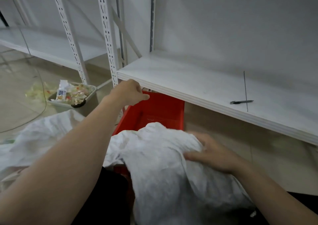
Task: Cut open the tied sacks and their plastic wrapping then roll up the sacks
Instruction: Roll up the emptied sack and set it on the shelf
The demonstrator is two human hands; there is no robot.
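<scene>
A white woven sack, bunched up, lies in front of me with its top end over a red plastic crate. My right hand grips the sack's right side, thumb and fingers pressed into the cloth. My left hand is stretched forward to the far left corner of the crate, just under the shelf edge, fingers curled; whether it holds the crate's rim is unclear. A second white sack lies crumpled on the floor to the left.
A white shelf board juts out over the crate, with a black pen and a thin rod on it. White slotted uprights stand behind. A grey bin of wrappers sits on the floor at left.
</scene>
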